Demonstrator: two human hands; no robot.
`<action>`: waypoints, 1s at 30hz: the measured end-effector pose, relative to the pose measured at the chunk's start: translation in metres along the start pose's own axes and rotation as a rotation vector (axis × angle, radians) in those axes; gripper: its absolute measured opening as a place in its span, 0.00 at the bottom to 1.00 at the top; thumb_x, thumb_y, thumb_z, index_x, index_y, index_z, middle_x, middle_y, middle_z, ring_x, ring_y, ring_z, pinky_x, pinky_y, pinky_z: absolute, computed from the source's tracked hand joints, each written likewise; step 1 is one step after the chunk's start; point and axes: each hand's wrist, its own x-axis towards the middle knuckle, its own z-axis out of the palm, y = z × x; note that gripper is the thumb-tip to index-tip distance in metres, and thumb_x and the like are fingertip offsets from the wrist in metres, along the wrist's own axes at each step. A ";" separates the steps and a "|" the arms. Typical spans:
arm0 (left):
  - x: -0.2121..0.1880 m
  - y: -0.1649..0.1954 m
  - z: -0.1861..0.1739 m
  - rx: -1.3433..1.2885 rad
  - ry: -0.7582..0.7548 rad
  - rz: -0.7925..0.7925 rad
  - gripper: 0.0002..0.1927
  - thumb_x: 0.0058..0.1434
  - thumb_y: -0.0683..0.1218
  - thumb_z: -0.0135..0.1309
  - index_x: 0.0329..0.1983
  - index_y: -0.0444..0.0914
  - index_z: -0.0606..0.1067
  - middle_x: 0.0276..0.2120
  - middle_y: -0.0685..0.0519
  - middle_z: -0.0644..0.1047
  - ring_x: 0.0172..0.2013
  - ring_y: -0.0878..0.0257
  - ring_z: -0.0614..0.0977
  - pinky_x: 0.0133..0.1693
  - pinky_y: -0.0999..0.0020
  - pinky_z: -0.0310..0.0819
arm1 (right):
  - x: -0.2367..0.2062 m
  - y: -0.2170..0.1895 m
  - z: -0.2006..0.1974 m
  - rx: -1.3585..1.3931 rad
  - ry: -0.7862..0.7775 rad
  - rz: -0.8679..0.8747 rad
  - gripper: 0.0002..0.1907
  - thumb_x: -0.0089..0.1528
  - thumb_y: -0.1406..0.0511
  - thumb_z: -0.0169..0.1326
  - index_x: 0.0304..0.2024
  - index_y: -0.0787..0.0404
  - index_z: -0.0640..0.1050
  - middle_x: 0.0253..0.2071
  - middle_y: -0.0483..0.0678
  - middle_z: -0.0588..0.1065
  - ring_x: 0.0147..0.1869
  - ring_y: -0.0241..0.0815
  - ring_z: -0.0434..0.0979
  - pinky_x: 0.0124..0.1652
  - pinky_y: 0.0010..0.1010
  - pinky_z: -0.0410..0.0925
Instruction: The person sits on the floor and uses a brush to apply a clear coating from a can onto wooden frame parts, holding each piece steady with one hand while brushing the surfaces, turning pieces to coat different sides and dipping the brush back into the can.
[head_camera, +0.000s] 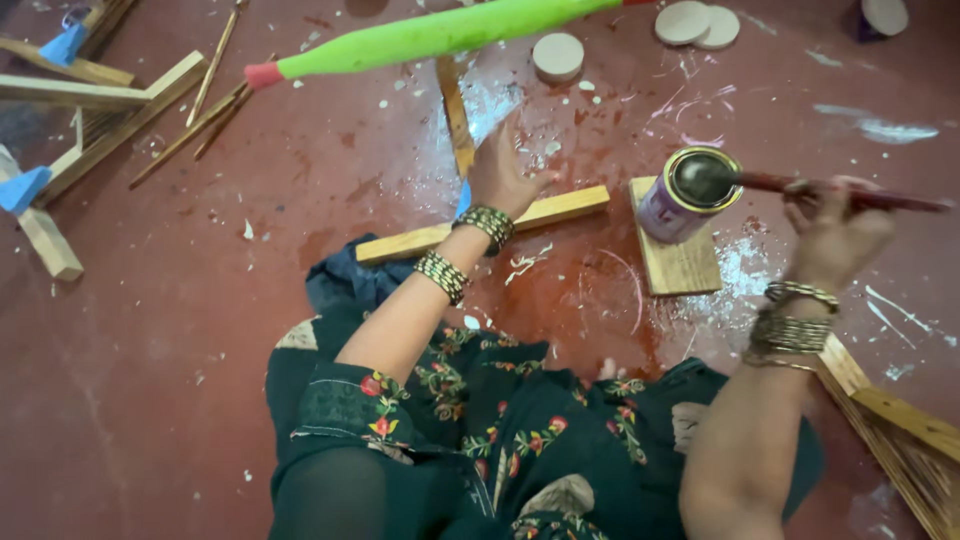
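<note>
While the person is sitting on the red floor (150, 380), the left hand (505, 175) is resting palm down, fingers loosely spread, on the upper edge of a wooden bar (480, 225); it is pressing rather than gripping, as far as the view is showing. That bar is lying with its long axis running from about eight o'clock to two o'clock, and a second, thinner strip (455, 110) is heading away from the hand toward twelve o'clock, so the two are meeting under the palm. A green bat (430, 35) with a red end is hanging across the top of the view, well apart from the hand.

Moving rightward, a small paint tin (685, 195) is standing open on a square wooden block (680, 255), just beside the bar's right end, at about three o'clock from the left hand. The right hand (835, 230) is closed around the red handle of a brush (850, 195), whose long axis is lying almost level, pointing to nine o'clock, with its head dipping into the tin's mouth. So the tin is sitting at nine o'clock from the right hand, nearer to it than to the left. Three pale discs (690, 25) are lying at twelve o'clock from the tin, and more sticks (910, 440) are lying at five o'clock from the right hand
</note>
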 end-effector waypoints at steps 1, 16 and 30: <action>0.000 0.001 -0.005 -0.020 0.023 0.033 0.54 0.41 0.56 0.77 0.69 0.41 0.61 0.59 0.41 0.74 0.59 0.45 0.76 0.59 0.54 0.71 | -0.001 -0.003 -0.005 0.082 0.073 0.063 0.08 0.75 0.66 0.54 0.49 0.65 0.71 0.43 0.50 0.81 0.42 0.44 0.90 0.38 0.30 0.81; -0.031 -0.028 -0.007 -0.332 -0.053 -0.013 0.50 0.54 0.50 0.69 0.74 0.36 0.54 0.67 0.40 0.69 0.62 0.51 0.76 0.62 0.60 0.68 | -0.084 -0.029 0.134 0.180 -0.420 0.126 0.09 0.71 0.67 0.59 0.48 0.63 0.72 0.42 0.48 0.80 0.47 0.40 0.83 0.51 0.32 0.80; -0.014 -0.058 -0.024 -0.382 -0.093 -0.128 0.46 0.52 0.50 0.66 0.72 0.39 0.58 0.54 0.38 0.76 0.55 0.50 0.81 0.54 0.60 0.77 | -0.101 -0.019 0.148 -0.469 -0.281 -0.331 0.05 0.69 0.72 0.60 0.45 0.67 0.77 0.39 0.53 0.81 0.42 0.43 0.84 0.43 0.31 0.75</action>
